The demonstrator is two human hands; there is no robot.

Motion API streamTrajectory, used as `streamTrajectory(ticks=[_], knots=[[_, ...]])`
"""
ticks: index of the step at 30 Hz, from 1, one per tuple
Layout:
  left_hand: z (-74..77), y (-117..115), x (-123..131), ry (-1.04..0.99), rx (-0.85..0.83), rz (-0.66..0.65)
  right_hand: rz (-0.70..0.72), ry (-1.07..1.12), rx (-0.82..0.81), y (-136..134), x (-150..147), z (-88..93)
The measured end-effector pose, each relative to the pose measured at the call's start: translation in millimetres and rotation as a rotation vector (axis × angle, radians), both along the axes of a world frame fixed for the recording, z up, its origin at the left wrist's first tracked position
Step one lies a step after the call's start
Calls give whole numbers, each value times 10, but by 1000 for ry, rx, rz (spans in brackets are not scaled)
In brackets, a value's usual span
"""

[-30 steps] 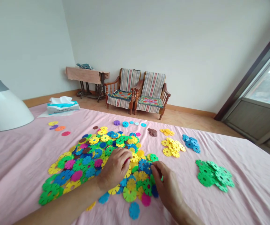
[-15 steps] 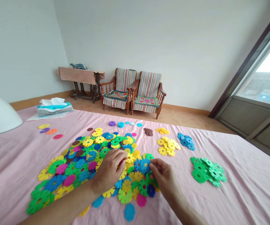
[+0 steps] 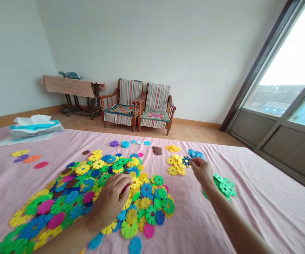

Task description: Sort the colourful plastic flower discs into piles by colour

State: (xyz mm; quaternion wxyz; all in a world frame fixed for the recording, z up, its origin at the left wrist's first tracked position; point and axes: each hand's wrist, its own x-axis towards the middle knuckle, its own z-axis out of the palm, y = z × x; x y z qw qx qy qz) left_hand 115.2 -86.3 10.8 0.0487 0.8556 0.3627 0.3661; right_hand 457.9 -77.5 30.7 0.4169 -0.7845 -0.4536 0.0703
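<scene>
Over the mixed pile of notched plastic discs (image 3: 73,197), my left hand (image 3: 113,193) is curled with a magenta notched disc (image 3: 124,188) partly showing between thumb and fingers. Whether more discs sit inside that hand is hidden. My right hand (image 3: 202,170) pinches a dark blue notched disc (image 3: 186,161) by its edge, held at the right side of the yellow disc group (image 3: 175,165). Just behind the right hand lies the blue disc group (image 3: 195,154). The green disc group (image 3: 225,186) is partly covered by the right forearm.
Brown discs (image 3: 157,151) and orange-yellow discs (image 3: 172,148) lie farther back on the pink cloth (image 3: 194,222). Single purple, blue and white discs form a row at the back. A tissue box (image 3: 36,129) stands at left. Two wooden chairs (image 3: 154,100) are beyond the table.
My right hand has lifted a blue disc from the pile and carried it right and away from me, toward the blue group. My left hand stays over the pile. The view has turned right.
</scene>
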Motion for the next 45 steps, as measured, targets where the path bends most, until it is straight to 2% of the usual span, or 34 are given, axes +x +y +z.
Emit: streamTrajectory(ticks=[4, 7, 11, 14, 18, 22, 25, 29, 31, 34, 38, 45], knots=[[7, -10, -2, -3, 0, 0, -176, -50, -77, 194, 487, 38], [-5, -11, -15, 7, -1, 2, -261, -42, -133, 275, 696, 42], [-23, -1, -22, 6, 3, 3, -323, -17, -155, 324, 803, 17], [-34, 7, -23, 5, 4, 5, -338, -20, -133, 292, 771, -12], [-31, 7, -25, 4, -1, 3, -248, -34, -69, 179, 566, -47], [3, -8, -8, -2, 0, 10, -26, -28, 12, 69, 168, -34], [27, -20, 10, 0, 9, 17, 213, -2, 52, -34, -246, 7], [36, -32, 15, 13, 3, 28, 621, 22, 40, -243, -822, 35], [38, -38, 10, 13, 1, 36, 726, -18, 24, -353, -1051, 30], [48, -45, 8, 10, 0, 39, 772, -136, 42, -481, -1274, 21], [68, -47, 19, 6, 0, 29, 764, -256, 1, -541, -1381, 12], [69, -51, 28, 2, 0, 34, 707, -120, 33, -497, -1372, -78]])
